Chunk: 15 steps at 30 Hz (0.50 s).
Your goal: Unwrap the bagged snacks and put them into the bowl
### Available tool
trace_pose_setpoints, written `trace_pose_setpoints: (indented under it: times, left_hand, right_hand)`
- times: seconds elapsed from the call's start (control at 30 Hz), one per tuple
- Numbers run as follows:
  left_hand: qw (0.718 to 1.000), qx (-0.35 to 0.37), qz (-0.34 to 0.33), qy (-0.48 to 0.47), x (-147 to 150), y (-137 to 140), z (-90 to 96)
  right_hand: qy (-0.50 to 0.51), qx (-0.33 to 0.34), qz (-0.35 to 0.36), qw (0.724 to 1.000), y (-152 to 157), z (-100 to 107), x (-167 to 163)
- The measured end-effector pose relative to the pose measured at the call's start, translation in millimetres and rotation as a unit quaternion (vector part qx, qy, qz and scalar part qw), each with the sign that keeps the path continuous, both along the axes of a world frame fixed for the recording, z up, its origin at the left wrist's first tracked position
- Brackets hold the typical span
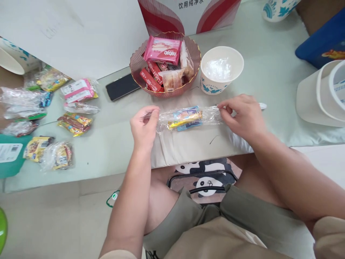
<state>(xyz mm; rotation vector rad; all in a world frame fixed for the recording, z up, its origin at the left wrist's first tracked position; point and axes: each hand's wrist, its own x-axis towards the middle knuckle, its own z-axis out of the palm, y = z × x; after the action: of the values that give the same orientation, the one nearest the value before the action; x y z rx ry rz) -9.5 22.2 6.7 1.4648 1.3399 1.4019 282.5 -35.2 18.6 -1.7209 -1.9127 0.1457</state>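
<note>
Stretched level between my hands is a clear plastic bag (210, 114) with small yellow and blue wrapped snacks (188, 118) inside. My left hand (145, 124) pinches the bag's left end between thumb and fingers. At the opposite end, my right hand (242, 115) grips the plastic with its fingertips. The bag hangs over or rests on the table's front part; I cannot tell which. Just behind it stands a scalloped pink bowl (188, 81) with red packets, a pink nabati pack (163, 50) and other wrapped snacks. A paper cup (215, 86) beside the bowl holds clear plastic.
A black phone (122, 87) lies left of the bowl. Several bagged snacks (74, 124) spread over the table's left side, near a green item (10, 169). White containers (309, 97) and a blue package (326, 39) stand right. A large white box (88, 36) borders the back.
</note>
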Motion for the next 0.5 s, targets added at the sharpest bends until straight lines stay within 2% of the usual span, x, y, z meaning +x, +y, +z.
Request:
trace_pose_setpoints:
  times: [0.1, 0.17, 0.3, 0.37, 0.5]
  left_hand:
    - [0.998, 0.028, 0.005, -0.051, -3.6, -3.7, 4.4]
    - [0.997, 0.029, -0.006, -0.064, -7.4, -5.8, 5.4]
    - [0.997, 0.032, -0.018, -0.072, -13.1, -8.7, 4.5]
    - [0.994, 0.039, -0.016, -0.098, -14.3, -9.6, 4.9]
    - [0.988, 0.073, -0.003, -0.137, -15.5, -12.8, 12.2]
  right_hand:
    - [0.01, 0.021, 0.001, 1.0, -2.6, 2.6, 1.1]
    - [0.004, 0.02, 0.027, 0.999, -3.8, 2.7, 0.3]
    - [-0.02, -0.045, 0.06, 0.997, -1.4, -3.8, -4.2]
    - [-0.03, -0.053, 0.057, 0.997, -2.3, -5.2, -5.5]
    - [-0.02, 0.011, 0.05, 0.999, -15.4, 3.8, -5.2]
